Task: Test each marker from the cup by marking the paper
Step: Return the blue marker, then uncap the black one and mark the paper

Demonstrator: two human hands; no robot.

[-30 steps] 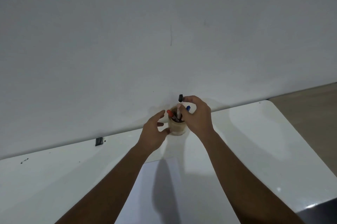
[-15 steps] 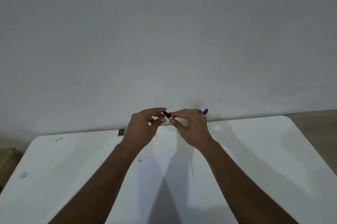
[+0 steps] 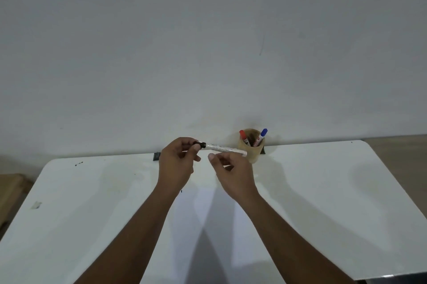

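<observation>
I hold a white marker [image 3: 221,148] with a black cap level above the table's far edge. My left hand [image 3: 178,163] pinches the black cap end. Under the barrel's right end is my right hand [image 3: 233,169], its fingers closed around that end. Just right of the hands, against the wall, stands a tan cup [image 3: 253,152]. It holds a red-capped marker [image 3: 243,137] and a blue-capped marker [image 3: 262,136]. A white sheet of paper [image 3: 203,205] lies on the table under my forearms, with a small dark mark near its upper left corner.
The white table [image 3: 323,191] ends at the wall behind and has rounded corners left and right. Small black pieces [image 3: 156,156] sit at its back edge. A paper scrap [image 3: 36,204] lies at the left. A brown box [image 3: 9,191] stands beyond the left edge.
My right hand lifted the black-capped marker out of the cup and brought it left. My left hand left the cup and took hold of the cap end. The cup now shows uncovered.
</observation>
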